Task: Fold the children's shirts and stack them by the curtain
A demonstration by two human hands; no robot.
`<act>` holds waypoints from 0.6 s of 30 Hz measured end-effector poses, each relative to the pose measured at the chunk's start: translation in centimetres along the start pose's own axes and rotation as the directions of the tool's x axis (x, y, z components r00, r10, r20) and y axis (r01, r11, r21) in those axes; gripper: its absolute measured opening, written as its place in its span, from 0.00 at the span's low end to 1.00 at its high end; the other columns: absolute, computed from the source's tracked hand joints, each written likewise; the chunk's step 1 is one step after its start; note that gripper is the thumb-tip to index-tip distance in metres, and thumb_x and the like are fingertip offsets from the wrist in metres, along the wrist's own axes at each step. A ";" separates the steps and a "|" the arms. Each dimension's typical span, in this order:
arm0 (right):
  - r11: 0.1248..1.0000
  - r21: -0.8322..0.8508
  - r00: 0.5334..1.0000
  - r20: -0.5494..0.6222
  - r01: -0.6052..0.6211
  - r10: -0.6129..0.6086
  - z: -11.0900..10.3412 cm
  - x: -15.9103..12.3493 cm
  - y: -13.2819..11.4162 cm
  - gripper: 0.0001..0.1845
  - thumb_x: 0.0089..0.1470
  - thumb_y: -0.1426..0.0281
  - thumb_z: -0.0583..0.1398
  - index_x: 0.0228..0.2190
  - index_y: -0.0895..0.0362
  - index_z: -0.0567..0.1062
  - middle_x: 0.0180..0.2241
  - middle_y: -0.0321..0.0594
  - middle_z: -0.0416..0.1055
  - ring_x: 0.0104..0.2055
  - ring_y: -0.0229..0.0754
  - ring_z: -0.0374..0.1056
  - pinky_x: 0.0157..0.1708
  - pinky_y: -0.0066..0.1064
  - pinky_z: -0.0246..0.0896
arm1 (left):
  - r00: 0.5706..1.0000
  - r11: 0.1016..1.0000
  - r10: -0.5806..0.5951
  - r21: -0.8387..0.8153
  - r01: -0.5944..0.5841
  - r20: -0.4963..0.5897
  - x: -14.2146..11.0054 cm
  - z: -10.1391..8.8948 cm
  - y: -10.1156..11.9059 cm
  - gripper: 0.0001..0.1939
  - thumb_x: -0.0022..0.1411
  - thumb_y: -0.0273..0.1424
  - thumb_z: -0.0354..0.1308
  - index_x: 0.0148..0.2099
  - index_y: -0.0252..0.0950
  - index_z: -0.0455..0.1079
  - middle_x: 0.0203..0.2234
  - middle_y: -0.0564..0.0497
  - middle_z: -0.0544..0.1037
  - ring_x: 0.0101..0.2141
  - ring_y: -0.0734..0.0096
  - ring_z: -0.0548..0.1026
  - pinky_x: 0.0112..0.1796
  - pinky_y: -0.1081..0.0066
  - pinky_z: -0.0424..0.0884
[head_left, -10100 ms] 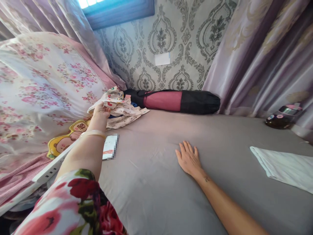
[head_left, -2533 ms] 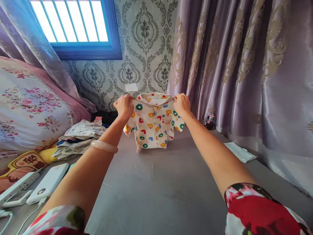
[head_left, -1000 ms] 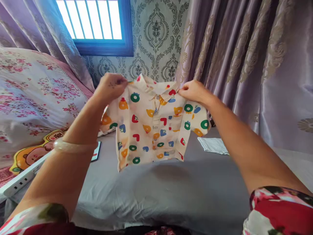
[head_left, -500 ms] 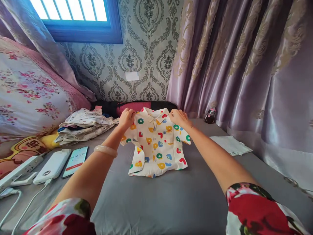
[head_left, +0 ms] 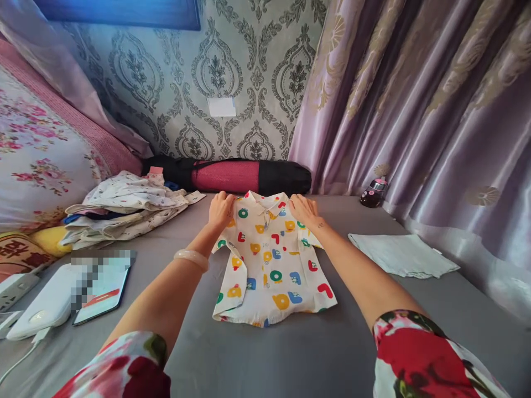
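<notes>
A small white short-sleeved shirt [head_left: 269, 260] with colourful letter prints lies front up on the grey bed sheet [head_left: 249, 365]. Its collar points away from me and its hem towards me. My left hand [head_left: 221, 210] is closed on the shirt's left shoulder as I see it. On the other shoulder, my right hand [head_left: 303, 210] grips the cloth close to the collar. The fingertips of both hands are partly hidden. The front flap at the left side is folded over a little, and the sleeves lie partly under my wrists.
Left of the shirt are a pile of clothes [head_left: 124, 204], a phone [head_left: 103, 293], a white power bank [head_left: 45, 304] and a power strip [head_left: 16, 290]. A folded pale cloth [head_left: 402, 254] and a dark bottle [head_left: 373, 192] are at right. A black and red rolled bag [head_left: 226, 176] lies along the wall.
The shirt has come down flatter onto the sheet, its hem now nearer to me. Both hands have lowered with its shoulders. The view has tilted downward.
</notes>
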State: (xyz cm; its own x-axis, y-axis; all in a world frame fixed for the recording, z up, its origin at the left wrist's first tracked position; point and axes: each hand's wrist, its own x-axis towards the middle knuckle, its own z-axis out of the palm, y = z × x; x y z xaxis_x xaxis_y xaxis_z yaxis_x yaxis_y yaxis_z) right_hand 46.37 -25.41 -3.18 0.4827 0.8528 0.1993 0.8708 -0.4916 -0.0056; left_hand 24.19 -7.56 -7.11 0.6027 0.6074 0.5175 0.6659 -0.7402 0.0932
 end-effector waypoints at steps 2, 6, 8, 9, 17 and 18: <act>1.000 -0.007 1.000 0.029 0.002 -0.001 1.1 0.8 0.1 0.20 0.68 0.66 0.42 0.48 0.54 0.70 0.51 0.48 0.71 0.53 0.48 0.67 0.46 0.36 0.57 | 1.000 1.000 0.001 0.002 -0.001 0.027 0.3 1.2 -0.2 0.18 0.69 0.32 0.42 0.47 0.39 0.73 0.39 0.41 0.71 0.41 0.55 0.68 0.43 0.61 0.63; 1.000 -0.003 0.997 0.078 0.020 -0.020 3.6 2.2 0.5 0.20 0.68 0.67 0.42 0.48 0.53 0.70 0.52 0.49 0.71 0.53 0.49 0.67 0.48 0.39 0.57 | 0.996 1.000 0.013 0.004 -0.013 0.091 0.8 3.8 -0.7 0.18 0.68 0.30 0.42 0.47 0.37 0.73 0.41 0.39 0.71 0.41 0.53 0.68 0.43 0.58 0.62; 0.999 0.002 0.995 0.094 0.039 -0.039 4.8 2.9 0.8 0.20 0.68 0.68 0.42 0.49 0.53 0.70 0.52 0.50 0.71 0.53 0.50 0.67 0.48 0.40 0.57 | 0.992 0.999 0.032 0.012 -0.034 0.124 1.0 5.1 -1.0 0.19 0.69 0.30 0.41 0.48 0.37 0.73 0.41 0.38 0.72 0.42 0.52 0.67 0.43 0.58 0.62; 0.999 0.004 0.994 0.100 0.051 -0.051 5.5 3.3 0.9 0.20 0.68 0.68 0.42 0.49 0.54 0.70 0.51 0.50 0.71 0.53 0.50 0.67 0.48 0.40 0.57 | 0.989 0.999 0.041 0.019 -0.044 0.139 1.1 5.8 -1.2 0.19 0.69 0.30 0.41 0.48 0.37 0.73 0.41 0.38 0.72 0.42 0.52 0.67 0.43 0.58 0.62; 0.995 -0.024 0.988 0.119 0.100 -0.097 10.0 5.8 1.8 0.21 0.67 0.69 0.42 0.48 0.57 0.72 0.49 0.54 0.72 0.51 0.51 0.68 0.47 0.39 0.58 | 0.976 0.994 0.074 0.064 -0.089 0.204 2.2 9.6 -2.1 0.19 0.68 0.28 0.41 0.48 0.39 0.74 0.42 0.38 0.72 0.43 0.52 0.68 0.42 0.58 0.62; 0.995 -0.024 0.988 0.123 0.101 -0.097 10.3 5.9 1.9 0.21 0.67 0.69 0.42 0.47 0.57 0.72 0.49 0.55 0.72 0.51 0.51 0.68 0.47 0.39 0.58 | 0.976 0.994 0.077 0.065 -0.093 0.204 2.3 9.8 -2.1 0.19 0.67 0.28 0.42 0.48 0.39 0.74 0.42 0.38 0.72 0.43 0.52 0.68 0.42 0.58 0.62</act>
State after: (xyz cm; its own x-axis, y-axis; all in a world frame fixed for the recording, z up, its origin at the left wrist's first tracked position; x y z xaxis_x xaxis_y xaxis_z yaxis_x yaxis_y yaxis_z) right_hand 51.81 -19.46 -12.08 0.4038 0.9117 0.0765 0.9125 -0.4073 0.0381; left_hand 28.47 -1.76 -14.51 0.7295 0.5943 0.3387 0.6346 -0.7728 -0.0109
